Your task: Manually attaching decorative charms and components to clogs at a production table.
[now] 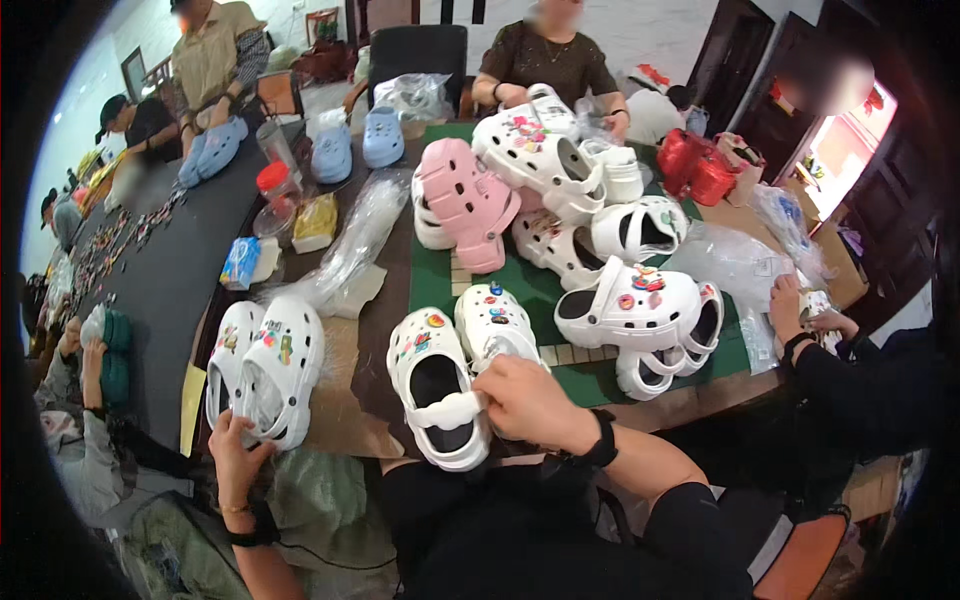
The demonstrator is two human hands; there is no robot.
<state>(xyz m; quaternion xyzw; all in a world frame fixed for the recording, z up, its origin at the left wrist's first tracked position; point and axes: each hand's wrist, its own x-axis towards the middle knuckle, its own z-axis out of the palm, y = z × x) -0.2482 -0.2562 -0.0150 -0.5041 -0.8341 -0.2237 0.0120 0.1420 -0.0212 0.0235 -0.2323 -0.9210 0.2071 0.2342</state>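
Closest to the lens, the person's right hand (530, 400) is closed over the heel strap of a white clog (438, 400) that lies toe-away at the near table edge, small coloured charms dotting its perforated upper. A second white clog (495, 325) lies touching it on the right, also charmed. Well apart to the left, the left hand (238, 455) is clamped on the heel end of a white pair (265, 370) held side by side, toes pointing away, a few charms on top.

Across the green mat (430, 285) more white clogs are heaped, with a pink clog (470, 205) resting among them. A clear jar with a red lid (277, 190) stands on the dark table (170, 280); its contents are too blurred to tell. Crumpled clear plastic bags (355, 245) lie beside it, holding nothing I can make out.

Another person's hands (800, 315) at the right edge work on something mostly hidden. Figures at the far end and left side are cut off by the rim.
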